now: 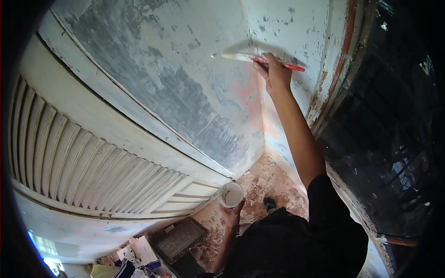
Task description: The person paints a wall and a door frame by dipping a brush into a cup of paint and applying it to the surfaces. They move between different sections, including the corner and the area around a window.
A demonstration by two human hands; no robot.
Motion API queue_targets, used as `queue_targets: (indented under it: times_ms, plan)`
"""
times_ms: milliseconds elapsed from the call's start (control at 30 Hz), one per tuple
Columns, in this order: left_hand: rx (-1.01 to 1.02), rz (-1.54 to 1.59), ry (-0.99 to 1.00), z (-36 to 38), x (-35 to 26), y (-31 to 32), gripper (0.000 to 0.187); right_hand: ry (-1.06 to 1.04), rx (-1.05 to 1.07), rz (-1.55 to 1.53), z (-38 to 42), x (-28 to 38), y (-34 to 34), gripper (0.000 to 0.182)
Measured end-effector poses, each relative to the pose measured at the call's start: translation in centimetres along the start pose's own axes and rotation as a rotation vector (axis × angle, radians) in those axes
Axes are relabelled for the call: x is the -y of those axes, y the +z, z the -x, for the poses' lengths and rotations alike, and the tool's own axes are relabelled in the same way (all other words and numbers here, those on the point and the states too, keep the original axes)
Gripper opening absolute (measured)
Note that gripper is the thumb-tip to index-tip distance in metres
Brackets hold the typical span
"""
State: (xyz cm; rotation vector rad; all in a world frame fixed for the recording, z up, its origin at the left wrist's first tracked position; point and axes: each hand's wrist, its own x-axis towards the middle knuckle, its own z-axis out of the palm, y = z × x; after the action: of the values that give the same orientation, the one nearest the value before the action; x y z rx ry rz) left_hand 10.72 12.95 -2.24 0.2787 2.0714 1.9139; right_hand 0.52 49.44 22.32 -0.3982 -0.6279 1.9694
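My right hand (278, 76) is closed round the red handle of a paintbrush (294, 67), whose white-coated end points left. The brush lies close to the patchy grey and white wall (204, 41), near the inside corner, and throws a shadow there. Low down in front of my body, my left hand (232, 214) grips a small round tub (230, 195) from beneath and the side. Whitish paint shows inside the tub, and its rim is smeared.
A louvred shutter (92, 162) in a pale frame runs along the left. Peeling trim (331, 83) borders a dark opening on the right. The floor (259, 180) is stained and flaky. A dark rectangular panel (180, 238) and assorted clutter (134, 259) lie at the lower left.
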Motion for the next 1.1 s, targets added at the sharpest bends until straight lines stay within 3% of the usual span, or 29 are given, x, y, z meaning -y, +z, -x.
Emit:
queue_targets:
  times_ms: [167, 267, 300, 400, 500, 633, 733, 833, 1033, 1100]
  plan:
    - [-0.002, 0.031, 0.000, -0.1, -0.5, 0.7, 0.058, 0.141, 0.086, -0.141, -0.7, -1.7, 4.0, 0.015]
    - [0.009, 0.021, 0.016, 0.0, -0.3, 0.6, 0.057, 0.147, 0.004, -0.097, -1.8, -3.1, 1.8, 0.015]
    - [0.010, 0.012, 0.033, -0.1, -0.2, 0.7, 0.056, 0.124, 0.025, -0.097, -1.9, -3.4, 0.3, 0.016]
    - [0.005, 0.034, 0.022, 0.3, -1.0, 0.8, 0.058, -0.265, -0.128, -0.143, 0.8, -5.4, -4.1, 0.017]
    - [-0.006, 0.057, 0.026, -0.1, 1.0, 0.1, 0.060, -0.460, -0.009, 0.056, 2.2, -5.9, -5.5, 0.022]
    - [-0.013, 0.023, -0.013, 0.0, 1.1, -0.4, 0.060, -0.559, 0.144, 0.067, 2.0, -7.2, -2.1, 0.021]
    - [0.009, 0.035, -0.039, -0.2, 0.6, -0.4, 0.060, -0.380, 0.137, -0.040, 3.8, -10.7, -2.5, 0.013]
    - [0.057, 0.006, -0.070, -0.5, 0.8, -0.9, 0.059, -0.355, 0.129, 0.092, 6.0, -16.4, -7.3, 0.015]
    - [0.201, -0.067, 0.021, -1.1, 1.5, -4.4, 0.056, -0.355, -0.131, 0.298, 10.4, -22.3, -15.4, 0.016]
    - [0.237, -0.009, 0.012, -1.0, 1.0, -5.8, 0.054, -0.607, -0.137, 0.612, 9.4, -22.1, -15.5, 0.018]
